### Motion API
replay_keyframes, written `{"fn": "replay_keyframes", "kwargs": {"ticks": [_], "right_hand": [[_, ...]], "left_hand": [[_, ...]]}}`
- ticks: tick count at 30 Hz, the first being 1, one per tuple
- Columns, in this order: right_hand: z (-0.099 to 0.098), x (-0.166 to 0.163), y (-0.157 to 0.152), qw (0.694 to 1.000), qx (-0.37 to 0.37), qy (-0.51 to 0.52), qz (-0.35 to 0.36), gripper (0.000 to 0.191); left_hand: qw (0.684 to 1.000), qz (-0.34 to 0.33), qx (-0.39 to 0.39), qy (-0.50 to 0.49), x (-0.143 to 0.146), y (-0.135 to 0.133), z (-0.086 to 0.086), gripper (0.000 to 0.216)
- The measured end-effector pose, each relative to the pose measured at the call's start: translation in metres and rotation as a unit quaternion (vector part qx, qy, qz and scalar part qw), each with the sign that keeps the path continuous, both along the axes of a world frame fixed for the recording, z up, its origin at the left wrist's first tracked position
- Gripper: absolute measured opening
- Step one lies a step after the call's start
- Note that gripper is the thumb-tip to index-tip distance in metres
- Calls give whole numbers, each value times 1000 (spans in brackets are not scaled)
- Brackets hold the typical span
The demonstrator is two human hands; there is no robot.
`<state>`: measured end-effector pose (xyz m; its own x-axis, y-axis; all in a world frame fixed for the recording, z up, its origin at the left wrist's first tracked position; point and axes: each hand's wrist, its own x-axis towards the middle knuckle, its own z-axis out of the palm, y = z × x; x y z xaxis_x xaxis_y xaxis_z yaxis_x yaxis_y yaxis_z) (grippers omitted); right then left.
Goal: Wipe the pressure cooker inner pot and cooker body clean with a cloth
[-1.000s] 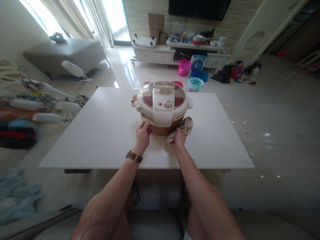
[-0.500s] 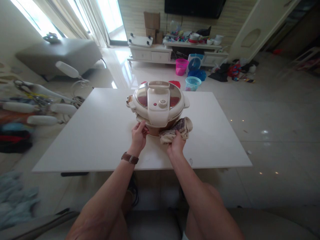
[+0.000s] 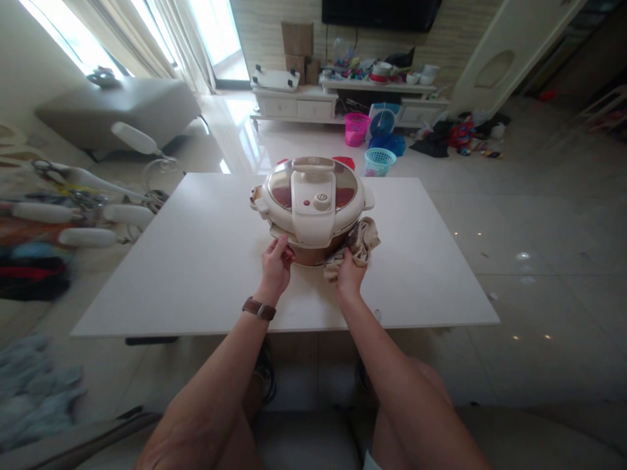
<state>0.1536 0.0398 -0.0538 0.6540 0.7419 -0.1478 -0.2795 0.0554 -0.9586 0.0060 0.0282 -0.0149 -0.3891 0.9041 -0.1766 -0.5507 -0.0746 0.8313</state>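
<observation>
A cream and brown electric pressure cooker [image 3: 313, 225] stands on the white table [image 3: 206, 261], its lid on and its control knob facing up. At the cooker's front left, my left hand [image 3: 278, 261] has its fingers closed on the edge of the front base or handle part. A crumpled beige and dark-patterned cloth [image 3: 363, 241] is gripped in my right hand [image 3: 351, 274] and lies against the cooker's lower right side. The fingers of that hand are partly hidden under the cloth.
Beyond the table stand a pink basket [image 3: 356, 129] and a light blue basket [image 3: 379, 162]. A white TV cabinet [image 3: 313, 109] holds clutter along the wall. To the left is a white-armed lamp or fixture [image 3: 127, 214]; bags [image 3: 431, 142] lie on the floor at right.
My right hand has moved the cloth slightly right and up along the cooker's side, and the cloth is bunched differently. My left hand keeps its place at the cooker's front left.
</observation>
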Motion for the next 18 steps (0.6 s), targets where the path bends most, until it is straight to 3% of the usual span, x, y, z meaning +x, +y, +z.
{"fn": "replay_keyframes", "kwargs": {"ticks": [18], "right_hand": [[-3, 8, 2, 999, -44, 22, 11, 32]], "left_hand": [[999, -3, 8, -36, 3, 0, -1, 50]]}}
